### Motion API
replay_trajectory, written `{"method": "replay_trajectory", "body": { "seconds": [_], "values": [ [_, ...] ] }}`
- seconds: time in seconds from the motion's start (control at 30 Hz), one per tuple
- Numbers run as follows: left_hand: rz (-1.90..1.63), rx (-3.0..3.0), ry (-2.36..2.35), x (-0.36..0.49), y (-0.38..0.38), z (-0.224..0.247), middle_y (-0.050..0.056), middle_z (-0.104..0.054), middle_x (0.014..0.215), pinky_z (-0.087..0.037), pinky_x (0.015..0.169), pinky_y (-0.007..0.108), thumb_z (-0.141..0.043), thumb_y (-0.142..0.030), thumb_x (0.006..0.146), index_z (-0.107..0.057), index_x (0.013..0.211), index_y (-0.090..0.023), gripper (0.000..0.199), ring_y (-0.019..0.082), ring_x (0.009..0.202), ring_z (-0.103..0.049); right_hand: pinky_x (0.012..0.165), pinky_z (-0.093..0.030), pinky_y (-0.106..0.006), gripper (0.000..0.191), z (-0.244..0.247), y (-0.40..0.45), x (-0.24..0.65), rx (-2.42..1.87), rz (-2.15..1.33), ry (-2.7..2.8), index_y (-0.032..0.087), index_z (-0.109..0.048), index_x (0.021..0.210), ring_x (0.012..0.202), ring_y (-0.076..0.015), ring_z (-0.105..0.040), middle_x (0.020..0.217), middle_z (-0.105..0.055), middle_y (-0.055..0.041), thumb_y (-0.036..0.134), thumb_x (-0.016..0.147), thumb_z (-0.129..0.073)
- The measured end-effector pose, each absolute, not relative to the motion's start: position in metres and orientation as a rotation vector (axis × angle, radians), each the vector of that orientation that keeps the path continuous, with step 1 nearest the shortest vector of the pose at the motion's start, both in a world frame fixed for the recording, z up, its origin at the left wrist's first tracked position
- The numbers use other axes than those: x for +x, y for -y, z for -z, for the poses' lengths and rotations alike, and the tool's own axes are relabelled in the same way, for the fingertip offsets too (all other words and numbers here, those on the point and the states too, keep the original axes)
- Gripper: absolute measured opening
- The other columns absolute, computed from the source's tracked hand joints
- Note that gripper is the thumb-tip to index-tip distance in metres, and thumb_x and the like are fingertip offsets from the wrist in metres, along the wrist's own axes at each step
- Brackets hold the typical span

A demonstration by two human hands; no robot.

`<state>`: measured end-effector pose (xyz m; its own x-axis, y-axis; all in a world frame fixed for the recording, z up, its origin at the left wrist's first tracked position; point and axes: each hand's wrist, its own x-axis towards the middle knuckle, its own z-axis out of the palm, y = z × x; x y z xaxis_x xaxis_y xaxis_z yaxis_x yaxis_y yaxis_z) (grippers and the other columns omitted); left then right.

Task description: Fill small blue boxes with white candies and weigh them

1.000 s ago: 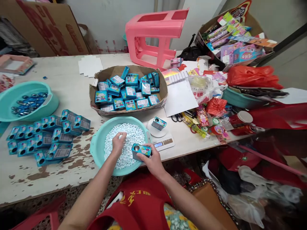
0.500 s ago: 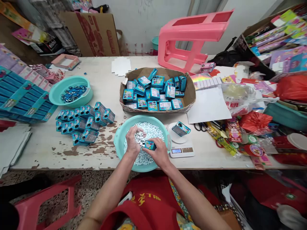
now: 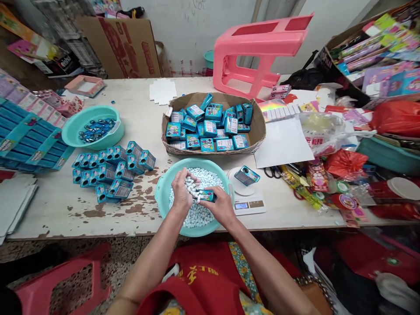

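Over a turquoise basin [image 3: 161,192] of small white candies [image 3: 198,217], my left hand [image 3: 180,192] is cupped around a heap of the same candies. My right hand [image 3: 223,206] grips a small blue candy box [image 3: 208,195] between thumb and fingers, its left end against the candies in my left palm. Fingers partly cover the box. Right of the basin, another blue box [image 3: 246,175] lies on a white digital scale [image 3: 259,204] with a lit display.
A cut-down carton [image 3: 213,150] behind the basin holds many blue boxes. More blue boxes with round openings [image 3: 121,188] stand at left, beside a turquoise bowl [image 3: 68,131] of shiny blue pieces. A pink stool [image 3: 226,65], white paper [image 3: 285,146] and scissors [image 3: 272,172] occupy the table.
The box in my right hand has shifted slightly right and its angle has changed a little. My left hand still cups candies. The whole view has drifted slightly.
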<state>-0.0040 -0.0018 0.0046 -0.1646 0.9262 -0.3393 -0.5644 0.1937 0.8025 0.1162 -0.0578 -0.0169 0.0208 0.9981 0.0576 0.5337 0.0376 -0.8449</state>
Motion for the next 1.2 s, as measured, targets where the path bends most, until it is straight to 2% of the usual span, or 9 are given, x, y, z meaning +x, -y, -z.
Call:
{"method": "replay_trajectory", "body": {
  "seconds": [0.17,0.4,0.6,0.77,0.97,1.1,1.2],
  "values": [
    [-1.389,0.463,-1.093,0.004,-0.001,-0.004,-0.001,-0.058,0.065,-0.045,0.053,0.024,-0.066,-0.041,0.073,-0.051,0.071,-0.016,0.028,0.013,0.055,-0.059,0.080,-0.046,-0.037,0.033,0.017,0.056,0.120,-1.598,-0.804,1.599,0.024,-0.065,0.096,0.091,-0.0255,-0.061,0.093,-0.066,-0.0044,0.035,0.067,-0.078],
    [-1.411,0.531,-1.043,0.006,0.004,-0.011,-0.003,-0.052,0.056,-0.046,0.058,0.025,-0.062,-0.040,0.077,-0.052,0.072,-0.017,0.026,0.013,0.055,-0.059,0.079,-0.046,-0.036,0.032,0.009,0.055,0.122,-1.586,-0.814,1.556,0.023,-0.065,0.094,0.088,-0.0240,-0.061,0.090,-0.066,-0.0031,0.032,0.066,-0.078],
    [-1.395,0.589,-1.038,0.007,0.006,-0.016,-0.001,-0.056,0.063,-0.045,0.058,0.024,-0.063,-0.037,0.078,-0.053,0.071,-0.017,0.023,0.012,0.058,-0.060,0.079,-0.046,-0.034,0.031,0.009,0.054,0.116,-1.565,-0.849,1.502,0.023,-0.064,0.095,0.090,-0.0233,-0.060,0.092,-0.064,-0.0031,0.027,0.067,-0.076],
    [-1.432,0.649,-1.046,0.008,0.005,-0.021,-0.002,-0.051,0.054,-0.047,0.062,0.026,-0.060,-0.039,0.080,-0.053,0.068,-0.016,0.026,0.014,0.058,-0.060,0.079,-0.046,-0.033,0.029,0.005,0.055,0.117,-1.556,-0.848,1.471,0.022,-0.064,0.094,0.089,-0.0223,-0.061,0.091,-0.064,-0.0028,0.028,0.068,-0.075],
    [-1.419,0.679,-1.083,0.013,0.005,-0.014,-0.001,-0.055,0.066,-0.046,0.059,0.023,-0.062,-0.035,0.077,-0.054,0.068,-0.016,0.023,0.011,0.060,-0.057,0.079,-0.046,-0.034,0.029,0.003,0.055,0.117,-1.557,-0.822,1.459,0.022,-0.065,0.093,0.088,-0.0224,-0.060,0.091,-0.065,-0.0030,0.028,0.067,-0.075],
    [-1.348,0.695,-1.046,0.017,0.008,-0.012,-0.002,-0.053,0.062,-0.044,0.054,0.022,-0.062,-0.033,0.077,-0.054,0.067,-0.016,0.021,0.010,0.055,-0.053,0.080,-0.046,-0.034,0.028,0.005,0.056,0.120,-1.564,-0.833,1.432,0.023,-0.065,0.094,0.089,-0.0224,-0.060,0.091,-0.065,-0.0027,0.027,0.067,-0.075],
    [-1.389,0.677,-0.974,0.019,0.010,-0.019,-0.002,-0.052,0.057,-0.048,0.063,0.027,-0.058,-0.032,0.080,-0.055,0.067,-0.016,0.021,0.013,0.059,-0.057,0.081,-0.047,-0.034,0.029,0.003,0.058,0.123,-1.535,-0.851,1.386,0.023,-0.065,0.096,0.090,-0.0217,-0.060,0.093,-0.065,-0.0026,0.027,0.068,-0.074]
  ]
}}
